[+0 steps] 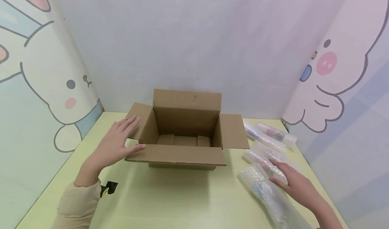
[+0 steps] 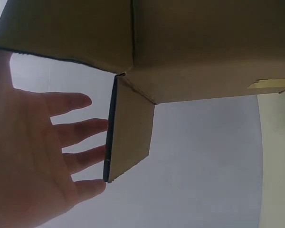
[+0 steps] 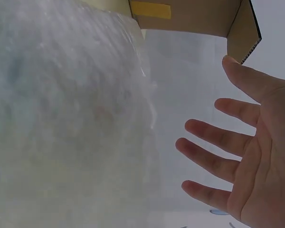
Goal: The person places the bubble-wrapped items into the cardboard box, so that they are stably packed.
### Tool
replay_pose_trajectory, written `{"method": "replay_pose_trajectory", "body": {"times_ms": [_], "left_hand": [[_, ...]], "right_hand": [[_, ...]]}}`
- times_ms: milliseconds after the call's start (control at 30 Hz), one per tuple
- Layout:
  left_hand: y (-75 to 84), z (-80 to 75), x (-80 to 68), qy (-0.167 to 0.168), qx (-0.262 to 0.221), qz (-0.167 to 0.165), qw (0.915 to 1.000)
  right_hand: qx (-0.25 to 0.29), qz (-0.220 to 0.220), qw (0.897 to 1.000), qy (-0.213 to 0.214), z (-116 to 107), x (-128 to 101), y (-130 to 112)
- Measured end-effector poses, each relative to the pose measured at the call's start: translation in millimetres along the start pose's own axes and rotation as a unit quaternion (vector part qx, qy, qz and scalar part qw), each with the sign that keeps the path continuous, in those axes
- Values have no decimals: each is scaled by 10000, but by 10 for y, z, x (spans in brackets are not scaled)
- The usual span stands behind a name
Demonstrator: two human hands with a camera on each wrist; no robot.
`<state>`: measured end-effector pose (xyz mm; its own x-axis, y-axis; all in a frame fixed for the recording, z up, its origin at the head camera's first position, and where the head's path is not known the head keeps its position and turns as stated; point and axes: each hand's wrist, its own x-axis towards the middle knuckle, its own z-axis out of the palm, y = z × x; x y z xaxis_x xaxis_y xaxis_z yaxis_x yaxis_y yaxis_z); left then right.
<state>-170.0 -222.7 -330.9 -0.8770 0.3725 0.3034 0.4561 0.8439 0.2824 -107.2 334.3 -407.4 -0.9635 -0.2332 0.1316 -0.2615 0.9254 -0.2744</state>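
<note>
A cardboard box stands on the table with its four top flaps folded outward, and its inside shows only bare cardboard. My left hand rests at the box's left side, fingers spread on the left flap and thumb over the front flap. In the left wrist view the fingertips meet the edge of a flap. My right hand, its fingers spread, hovers over a bubble-wrapped package at the right. Nothing lies in its palm in the right wrist view, where bubble wrap fills the left.
Several more bubble-wrapped packages lie along the table's right side, with coloured contents blurred by the wrap. A small black piece shows by the left sleeve. Printed curtains close off the back and both sides of the yellow-green table.
</note>
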Motion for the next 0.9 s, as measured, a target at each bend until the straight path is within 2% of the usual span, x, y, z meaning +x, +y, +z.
{"method": "replay_pose_trajectory", "body": {"times_ms": [133,300,467,733,900], "left_hand": [[-14,58,-19,-50,109,-50,9999],[-27,136,-45,77,320,91,9994],[-26,208,-89,100,343,152,9992],[-63,346,-143,94,262,40,9996],[-94,452,-173,258,299,78,9992]], "right_hand": [[46,153,9996,-249,58,-42,-53],[-47,194,9991,-374,149,-125,-61],[-118,246,9988,-396,235,-201,-73],[-519,465,9970,-335,390,-288,-133],[-749,493,9955,-298,458,-329,-150]]}}
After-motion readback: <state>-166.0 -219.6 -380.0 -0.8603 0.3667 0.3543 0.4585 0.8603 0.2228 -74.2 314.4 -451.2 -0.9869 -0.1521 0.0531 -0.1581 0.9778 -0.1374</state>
